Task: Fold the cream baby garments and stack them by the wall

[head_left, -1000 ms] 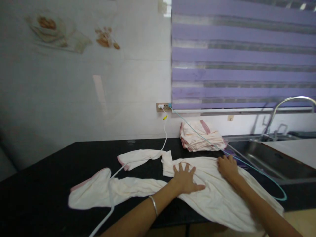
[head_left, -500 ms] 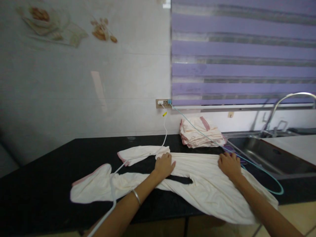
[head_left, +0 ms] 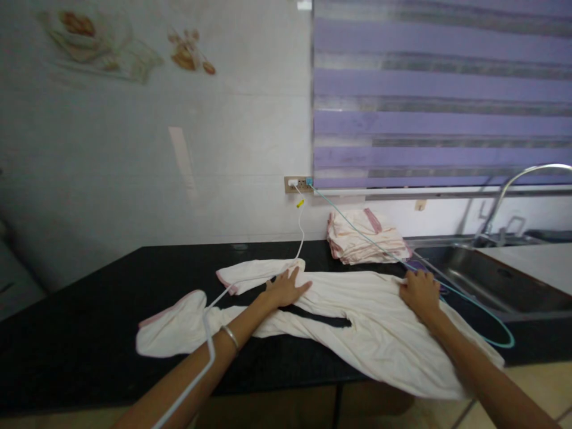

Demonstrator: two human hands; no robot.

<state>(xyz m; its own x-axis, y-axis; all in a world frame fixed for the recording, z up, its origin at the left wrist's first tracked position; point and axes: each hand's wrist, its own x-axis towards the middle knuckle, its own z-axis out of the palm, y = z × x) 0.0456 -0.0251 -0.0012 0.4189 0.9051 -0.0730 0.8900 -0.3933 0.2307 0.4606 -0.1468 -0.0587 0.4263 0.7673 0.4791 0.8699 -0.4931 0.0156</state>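
A pair of cream pants [head_left: 379, 333] with pink trim lies stretched over the dark counter, its legs to the left and its wide part at the right, hanging over the front edge. My left hand [head_left: 286, 289] rests with fingers spread on the upper leg, near its far edge. At the far right edge of the cloth, my right hand [head_left: 420, 292] has its fingers curled over the fabric and grips it. A white cord [head_left: 208, 333] runs across both legs and over my left forearm.
Folded cream cloth with pink trim [head_left: 361, 238] is stacked against the wall. A teal cable [head_left: 480, 301] loops from the wall socket [head_left: 298, 185] past a purple item [head_left: 417, 266]. To the right are a steel sink [head_left: 469, 277] and a curved faucet [head_left: 504, 185]. Dark counter [head_left: 89, 310] extends left.
My left hand has slid left along the pants leg and its fingers have spread out flat. My right hand keeps its grip at the far edge. The view has shifted slightly.
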